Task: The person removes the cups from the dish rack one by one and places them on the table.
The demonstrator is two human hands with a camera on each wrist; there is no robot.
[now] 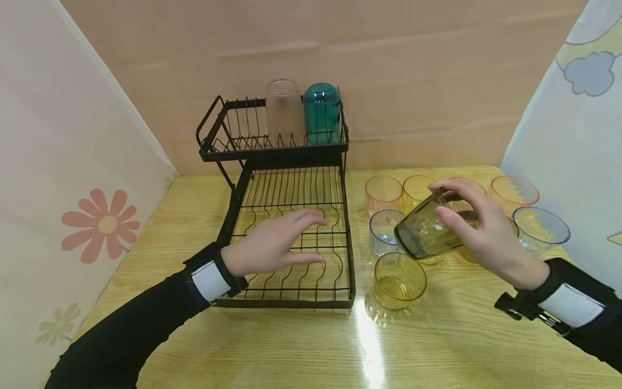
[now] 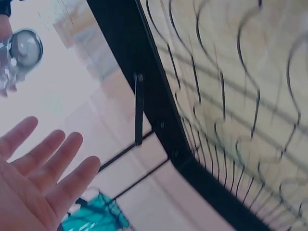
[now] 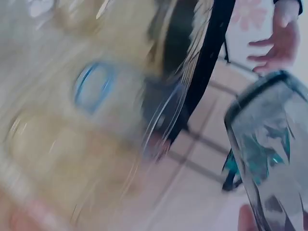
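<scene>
My right hand (image 1: 493, 235) grips a smoky grey drinking glass (image 1: 424, 233) between thumb and fingers. It holds the glass tilted, with the thick base toward the lower left, above the group of glasses on the table. In the right wrist view the same glass (image 3: 264, 144) fills the right side. My left hand (image 1: 279, 243) hovers over the lower tier of a black wire dish rack (image 1: 351, 259), its fingers extended and holding nothing. Upside down on the upper tier stand a pale pink glass (image 1: 283, 111) and a teal glass (image 1: 322, 111).
Right of the rack several glasses stand mouth up, among them a yellow glass (image 1: 399, 281) in front, a blue-rimmed glass (image 1: 384, 232), a pink glass (image 1: 383, 194) and a larger blue-rimmed glass (image 1: 540, 229). The wooden table (image 1: 272, 346) meets a fabric backdrop (image 1: 427, 108) behind.
</scene>
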